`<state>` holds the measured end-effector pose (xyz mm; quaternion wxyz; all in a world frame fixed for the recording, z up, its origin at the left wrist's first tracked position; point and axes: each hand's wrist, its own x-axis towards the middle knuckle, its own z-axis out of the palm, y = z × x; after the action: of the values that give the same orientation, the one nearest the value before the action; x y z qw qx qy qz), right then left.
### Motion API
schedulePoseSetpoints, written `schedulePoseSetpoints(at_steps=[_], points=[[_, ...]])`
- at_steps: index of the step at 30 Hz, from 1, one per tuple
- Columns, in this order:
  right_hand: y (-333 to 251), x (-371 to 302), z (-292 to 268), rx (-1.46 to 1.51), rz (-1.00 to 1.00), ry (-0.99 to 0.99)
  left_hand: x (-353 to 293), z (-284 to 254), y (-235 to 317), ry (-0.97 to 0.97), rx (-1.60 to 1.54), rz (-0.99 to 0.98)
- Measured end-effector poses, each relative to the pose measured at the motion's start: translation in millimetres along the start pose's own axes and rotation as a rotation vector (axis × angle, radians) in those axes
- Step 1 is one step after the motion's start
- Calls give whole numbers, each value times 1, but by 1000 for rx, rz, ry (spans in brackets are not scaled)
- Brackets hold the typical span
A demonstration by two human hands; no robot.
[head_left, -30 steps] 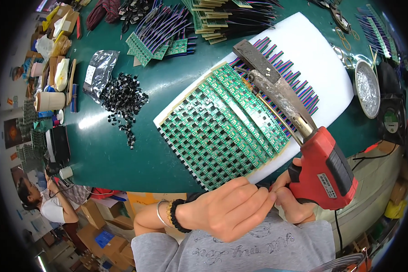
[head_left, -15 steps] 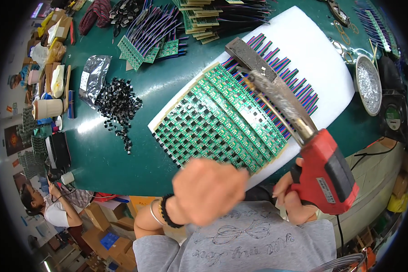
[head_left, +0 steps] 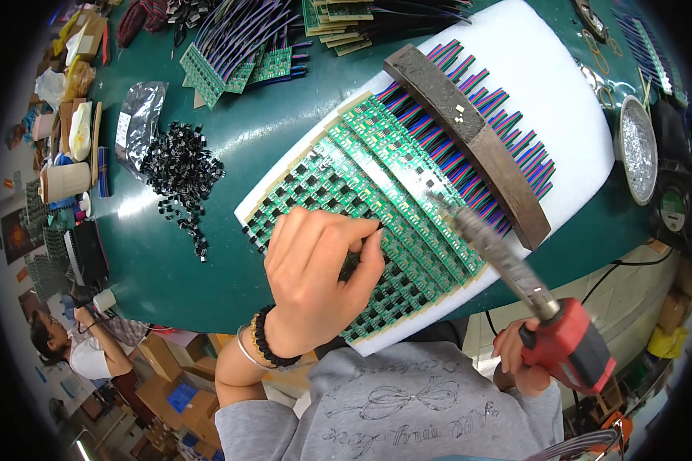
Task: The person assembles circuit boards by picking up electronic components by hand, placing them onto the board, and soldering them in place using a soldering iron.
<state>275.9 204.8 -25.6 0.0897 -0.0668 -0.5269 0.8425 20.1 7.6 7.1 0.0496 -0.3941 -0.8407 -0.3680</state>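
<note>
Left hand [head_left: 315, 273]: we've got it resting on the near-left part of the green circuit boards [head_left: 377, 200], fingers curled together and pinched on something thin and dark at the tips (too small to tell what).
Right hand [head_left: 519, 357]: down at the near right, off the table edge, fist clamped around the red grip of the soldering gun [head_left: 530, 303].
Soldering gun: its long metal barrel runs up and to the left, tip sitting over the boards just right of our left fingertips.
Circuit boards: laid in rows on a white foam pad [head_left: 561, 100], mid-table, straight ahead of both hands.
Metal bar [head_left: 469, 138]: lying across the coloured wires [head_left: 507, 142] at the far side of the boards.
Loose black parts [head_left: 181, 177]: a pile on the green table [head_left: 177, 261], well left of our left hand.
</note>
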Motion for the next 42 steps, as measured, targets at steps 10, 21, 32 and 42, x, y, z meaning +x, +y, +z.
schedulePoseSetpoints(at_steps=[10, 21, 32, 42], points=[[3, -40, -12, -202, 297, 104, 0, 0, -1, -5, 0, -1], [2, -27, 5, -358, 168, 250, -1, 1, -3, -10, 5, 5], [-8, -23, -3, -110, 325, 107, -1, 1, -2, -10, -4, -12], [-3, -27, -2, -280, 253, 195, -4, -1, -4, -2, 3, -17]])
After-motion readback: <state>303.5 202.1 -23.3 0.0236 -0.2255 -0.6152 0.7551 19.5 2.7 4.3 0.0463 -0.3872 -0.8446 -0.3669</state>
